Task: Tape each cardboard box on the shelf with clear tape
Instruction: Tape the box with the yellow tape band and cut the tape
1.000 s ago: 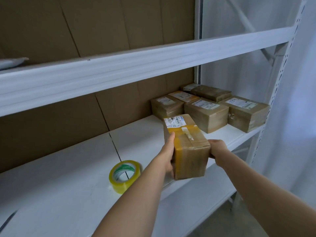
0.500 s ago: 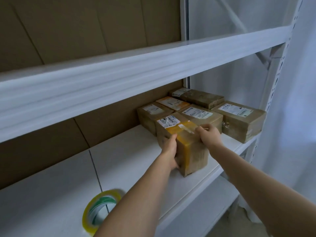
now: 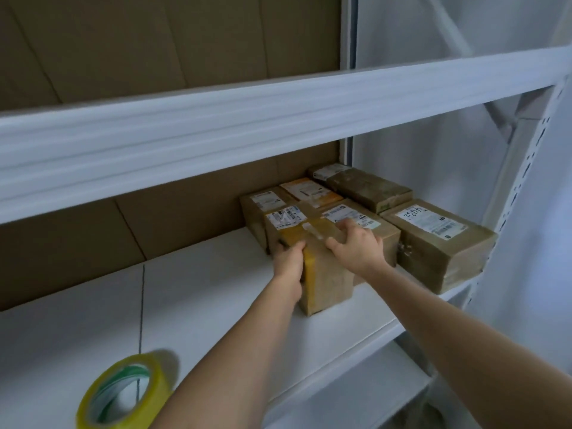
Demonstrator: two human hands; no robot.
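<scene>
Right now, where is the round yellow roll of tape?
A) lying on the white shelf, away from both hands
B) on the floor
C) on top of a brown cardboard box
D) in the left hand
A: the round yellow roll of tape lies on the white shelf, while the left hand and right hand both hold the brown cardboard box.

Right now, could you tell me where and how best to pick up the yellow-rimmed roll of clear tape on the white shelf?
Hook fingers through the open core of the yellow-rimmed roll of clear tape from the front: it stands tilted on edge, its hole facing outward.
</scene>
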